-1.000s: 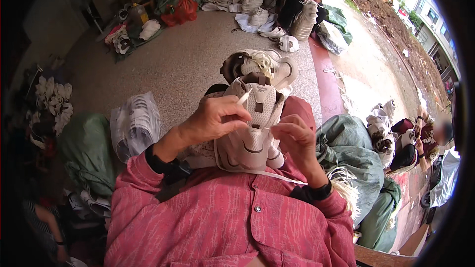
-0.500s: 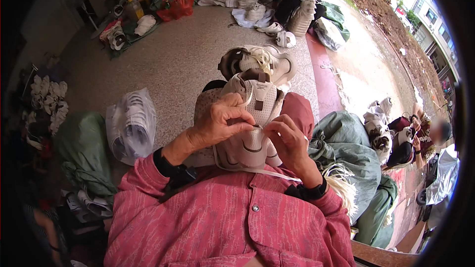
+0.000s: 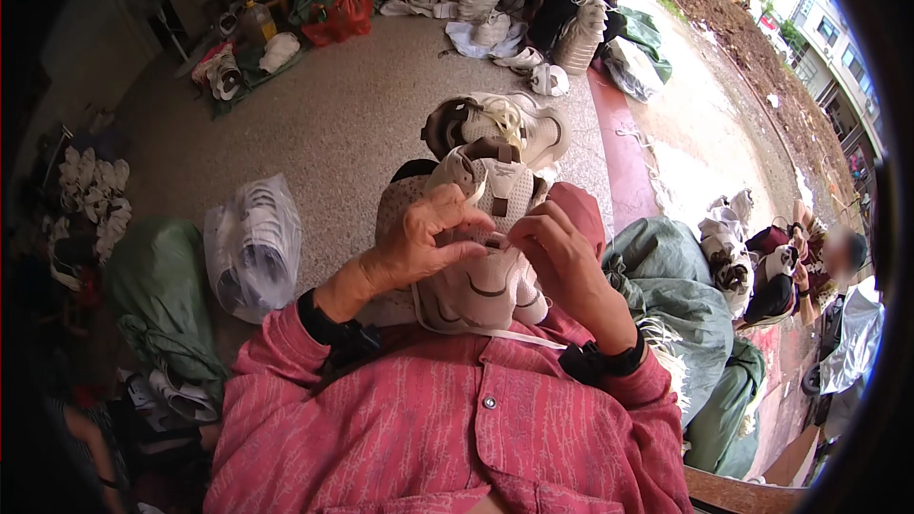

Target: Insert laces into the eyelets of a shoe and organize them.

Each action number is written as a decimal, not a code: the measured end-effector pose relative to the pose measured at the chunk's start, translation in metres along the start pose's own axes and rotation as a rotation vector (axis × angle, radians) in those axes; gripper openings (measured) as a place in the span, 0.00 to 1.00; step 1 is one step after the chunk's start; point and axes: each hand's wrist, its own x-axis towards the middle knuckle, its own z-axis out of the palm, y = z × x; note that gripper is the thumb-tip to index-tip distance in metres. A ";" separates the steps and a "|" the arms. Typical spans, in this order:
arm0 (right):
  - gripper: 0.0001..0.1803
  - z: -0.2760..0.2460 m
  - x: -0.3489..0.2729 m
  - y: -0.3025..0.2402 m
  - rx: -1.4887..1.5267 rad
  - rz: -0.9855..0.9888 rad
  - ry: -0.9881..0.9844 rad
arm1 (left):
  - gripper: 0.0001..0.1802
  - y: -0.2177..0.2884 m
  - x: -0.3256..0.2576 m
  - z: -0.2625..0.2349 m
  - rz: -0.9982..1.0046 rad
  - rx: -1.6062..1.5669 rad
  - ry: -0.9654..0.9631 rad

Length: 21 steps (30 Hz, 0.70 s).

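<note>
Step in hand, as I judge it: lacing the white sneaker (image 3: pixel 481 257) that rests on your lap, sole toward your chest and toe pointing away, over the pink trouser knee (image 3: pixel 581 209). Your left hand (image 3: pixel 419 247) lies across the upper with its fingers curled and closed onto the white shoelace (image 3: pixel 473 198) near the eyelets; a short end of the lace sticks up just above the fingertips. Your right hand (image 3: pixel 562 262) is closed in a pinch at the same spot, thumb and forefinger meeting beside the left fingertips; whether it holds the lace tip or only the eyelet edge cannot be told, since the fingers cover it. A loose run of lace trails below the sole across your pink shirt (image 3: pixel 447 419). A second sneaker (image 3: pixel 500 128) of the same kind lies on the speckled floor (image 3: pixel 352 124) just beyond your knees. A clear bag of shoes (image 3: pixel 255 246) sits at your left, green sacks (image 3: pixel 681 295) at your right. Next move, by judgement: you need a firm pinch on the lace tip, a steady upper under the left hand, and the tip lined up with the next open eyelet
</note>
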 end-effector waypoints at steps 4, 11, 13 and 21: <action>0.03 0.017 -0.019 0.029 0.334 0.325 0.403 | 0.16 -0.001 0.015 -0.007 -0.136 -0.003 0.122; 0.10 0.044 0.020 0.056 1.149 0.591 0.669 | 0.21 -0.028 0.026 0.018 -0.226 0.169 0.330; 0.10 0.054 0.031 0.060 1.021 0.557 0.656 | 0.17 -0.038 0.017 0.022 -0.205 -0.020 0.431; 0.12 0.066 0.088 0.065 0.625 0.451 0.521 | 0.17 -0.044 0.000 0.037 -0.447 -0.330 0.774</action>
